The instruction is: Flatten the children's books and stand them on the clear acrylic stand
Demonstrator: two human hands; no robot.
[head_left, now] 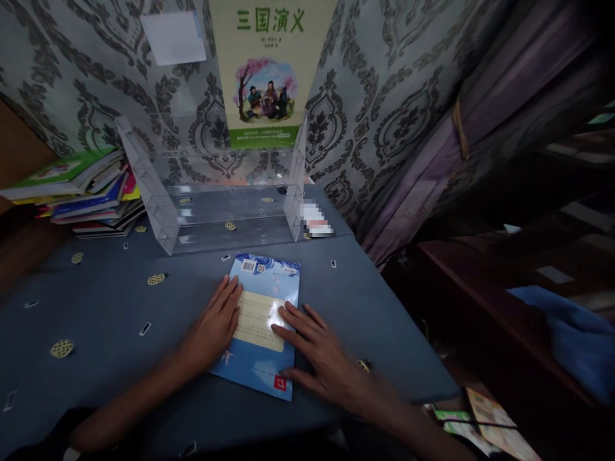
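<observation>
A blue book with a cream text panel and a red logo lies flat on the table, its barcode end pointing away from me. My left hand rests along the book's left edge, fingers stretched out. On the right side, my right hand lies over the edge with spread fingers touching the cover. Neither hand grips the book. Just beyond it stands a clear acrylic rack with stepped shelves.
A stack of books sits at the table's left. Against the patterned wall, a green-and-cream book stands upright behind the rack. A purple curtain hangs at right; several books lie below the table's right edge, beside a blue cloth.
</observation>
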